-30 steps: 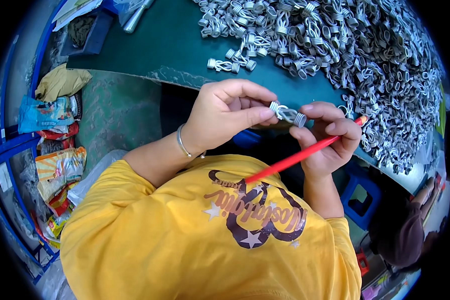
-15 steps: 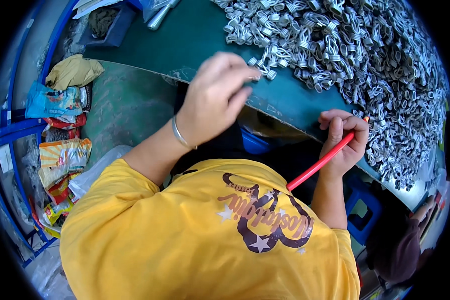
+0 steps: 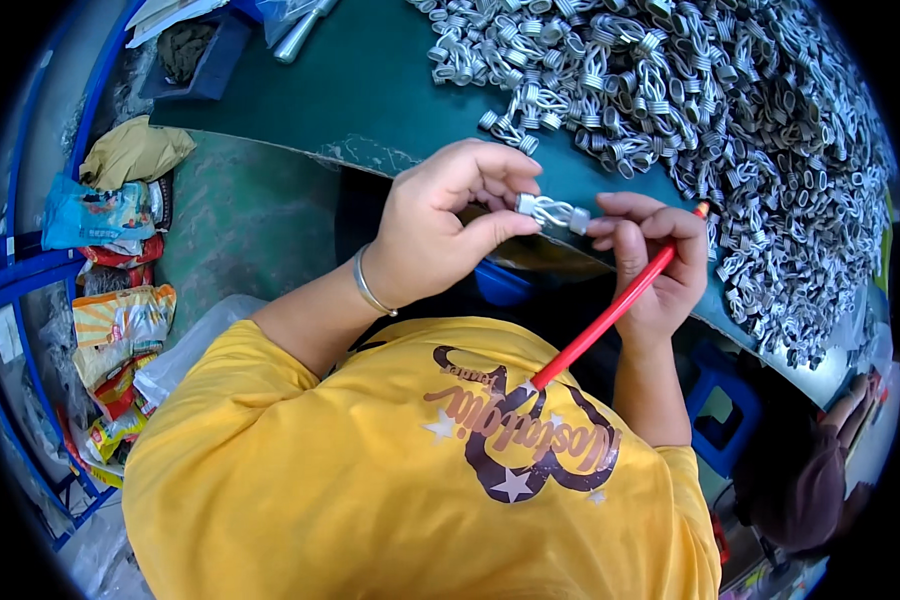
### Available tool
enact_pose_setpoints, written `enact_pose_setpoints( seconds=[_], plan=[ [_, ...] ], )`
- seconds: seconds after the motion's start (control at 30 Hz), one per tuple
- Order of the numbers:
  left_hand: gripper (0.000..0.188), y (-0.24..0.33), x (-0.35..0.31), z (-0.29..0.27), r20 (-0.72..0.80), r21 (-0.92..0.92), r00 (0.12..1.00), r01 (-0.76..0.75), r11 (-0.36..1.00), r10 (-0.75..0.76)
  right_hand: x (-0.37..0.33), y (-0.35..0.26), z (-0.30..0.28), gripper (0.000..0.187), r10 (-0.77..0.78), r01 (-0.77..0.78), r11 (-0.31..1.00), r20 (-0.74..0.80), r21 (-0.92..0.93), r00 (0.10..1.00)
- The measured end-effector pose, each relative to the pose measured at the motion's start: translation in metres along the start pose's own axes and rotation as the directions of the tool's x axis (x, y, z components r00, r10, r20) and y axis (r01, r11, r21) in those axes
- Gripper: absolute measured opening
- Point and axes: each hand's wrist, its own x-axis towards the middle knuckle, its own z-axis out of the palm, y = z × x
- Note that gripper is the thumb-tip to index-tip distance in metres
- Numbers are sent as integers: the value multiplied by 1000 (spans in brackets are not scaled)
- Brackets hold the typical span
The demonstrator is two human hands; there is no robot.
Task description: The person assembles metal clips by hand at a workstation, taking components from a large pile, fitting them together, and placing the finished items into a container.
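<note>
My left hand (image 3: 435, 225), with a silver bangle at the wrist, pinches one end of a silver metal piece (image 3: 554, 213) between thumb and fingers. This piece has ringed, collar-like ends and an open, twisted middle. Its other end meets the fingertips of my right hand (image 3: 660, 265). A long red pen-like rod (image 3: 610, 316) with a pale orange tip lies in the curled right hand, its lower end slanting toward my yellow shirt. Both hands are above the near edge of the green table (image 3: 360, 90).
A large heap of similar metal pieces (image 3: 690, 80) covers the table's right side. A blue bin (image 3: 210, 70) stands at the far left, near a metal-handled tool (image 3: 300, 32). Coloured packets (image 3: 120, 320) lie left. A blue stool (image 3: 720, 410) and another person's arm (image 3: 850, 400) are at right.
My left hand has moved from the heap's edge toward my right hand, and the metal piece now shows between them. The right hand has shifted slightly left with the red rod.
</note>
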Motion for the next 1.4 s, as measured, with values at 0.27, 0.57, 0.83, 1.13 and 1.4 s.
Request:
enact_pose_setpoints(
  seconds=[0.27, 0.57, 0.83, 1.13, 1.4],
  plan=[
    [29, -6, 3, 8, 14, 12, 1000, -16, 1000, 16, 0, 3, 6, 22, -4, -1, 996, 61, 84, 998],
    [20, -8, 5, 9, 30, -60, 998, 53, 997, -51, 0, 11, 2, 28, -213, 219, 971, 72, -94, 974],
    [17, -12, 3, 7, -23, -152, 998, -55, 987, 52, 0, 8, 5, 32, -206, 215, 949, 61, -230, 977],
    [13, 22, 69, -86, -386, 560, 721, -313, 767, 576, -10, 15, 4, 27, -225, 224, 950, 21, -215, 974],
    [12, 16, 124, -176, -200, 968, 770, 57, 246, 606, -8, 13, 3, 26, -238, 230, 942, -5, -245, 971]
  ],
)
